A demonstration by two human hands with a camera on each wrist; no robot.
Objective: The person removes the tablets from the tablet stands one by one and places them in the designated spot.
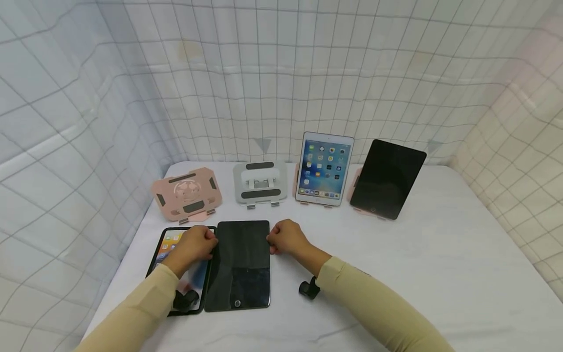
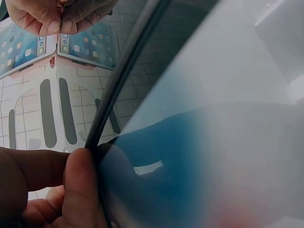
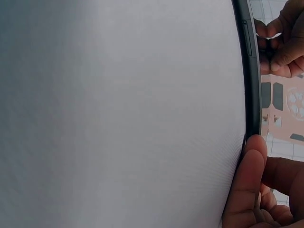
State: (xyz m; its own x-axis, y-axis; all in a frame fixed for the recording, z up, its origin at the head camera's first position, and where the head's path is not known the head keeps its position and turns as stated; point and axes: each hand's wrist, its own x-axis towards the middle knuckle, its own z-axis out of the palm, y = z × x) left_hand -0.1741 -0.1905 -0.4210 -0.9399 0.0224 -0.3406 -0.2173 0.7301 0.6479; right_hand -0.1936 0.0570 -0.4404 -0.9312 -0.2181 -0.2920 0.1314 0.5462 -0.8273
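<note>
Dark tablet (image 1: 241, 266) lower centre, gripped at both side edges. Left hand (image 1: 193, 247) pinching left edge, right hand (image 1: 286, 238) pinching right.

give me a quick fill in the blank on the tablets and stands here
1. Both hands grip the ___ tablet lying flat.
2. The left hand is above a tablet whose screen is ___.
3. The grey stand holds ___ tablet.
4. Left of it sits a ___ stand.

Missing: dark; lit; no; pink

Head view high over the table (image 1: 396, 274); wrist views close at dark tablet (image 1: 243, 264) edges.
</note>
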